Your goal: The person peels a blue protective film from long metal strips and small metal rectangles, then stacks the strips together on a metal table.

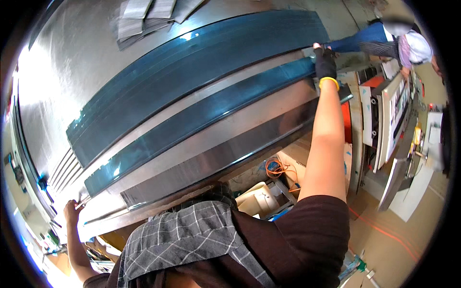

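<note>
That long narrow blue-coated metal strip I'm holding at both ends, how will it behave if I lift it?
The long blue-coated metal strip will probably sag mid-span, being long and thin. It looks glossy, so possibly slippery for the bare left hand; the gloved right hand should grip better. Likely heavy.

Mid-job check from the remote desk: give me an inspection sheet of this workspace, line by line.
Surface: large shiny metal table, glare at its left.
Job's things: long teal-filmed strip lying along the table; a wider teal-filmed stack behind it; bare metal strips at the near edge.
Clutter: grey sheet offcuts at the far edge; cartons and bins under the table.
Grippers: left hand, bare, grips the strips' left end; right hand, in a black glove with a yellow cuff, presses the teal strip's right end.
Cables: orange cord coiled below the table.
Surroundings: another person at far right; white machine cabinets.
</note>
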The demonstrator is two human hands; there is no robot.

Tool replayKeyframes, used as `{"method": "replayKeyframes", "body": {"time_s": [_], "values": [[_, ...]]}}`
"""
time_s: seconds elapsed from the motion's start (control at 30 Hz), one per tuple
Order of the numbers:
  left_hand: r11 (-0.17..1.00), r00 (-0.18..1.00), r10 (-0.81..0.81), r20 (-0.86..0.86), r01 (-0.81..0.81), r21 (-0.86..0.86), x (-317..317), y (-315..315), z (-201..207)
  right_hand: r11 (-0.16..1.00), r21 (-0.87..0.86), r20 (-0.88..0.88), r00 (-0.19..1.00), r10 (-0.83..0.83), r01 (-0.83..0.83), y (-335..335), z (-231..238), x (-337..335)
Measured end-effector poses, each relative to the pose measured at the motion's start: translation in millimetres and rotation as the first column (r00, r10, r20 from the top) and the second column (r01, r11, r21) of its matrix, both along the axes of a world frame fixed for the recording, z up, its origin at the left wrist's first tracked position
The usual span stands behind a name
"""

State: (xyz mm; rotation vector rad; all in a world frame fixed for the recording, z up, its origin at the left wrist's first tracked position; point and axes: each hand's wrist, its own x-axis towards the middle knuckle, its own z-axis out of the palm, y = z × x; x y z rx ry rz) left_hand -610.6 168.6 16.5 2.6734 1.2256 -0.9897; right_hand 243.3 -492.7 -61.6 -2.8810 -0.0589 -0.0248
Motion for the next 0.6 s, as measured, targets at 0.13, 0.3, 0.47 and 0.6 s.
{"method": "replayKeyframes", "body": {"time_s": [0.13,0.3,0.47,0.6], "values": [[0.997,0.996,-0.083,0.014,0.083,0.005,-38,1,-6,0.978,-0.208,0.066,0.998,-0.012,0.025,50,23,-32],[0.992,0.986,-0.11,0.125,0.116,-0.046,-6,-6,-2,0.833,-0.421,0.308,0.808,0.503,-0.358,123,6,-151],[0.968,0.898,-0.191,0.396,0.24,-0.078,-19,-6,-6,0.661,-0.361,0.22,0.628,0.746,-0.658,282,22,-356],[0.97,0.889,-0.119,0.443,0.2,-0.141,-8,-9,7,0.442,-0.008,0.37,0.408,0.834,-0.897,400,6,-517]]}}
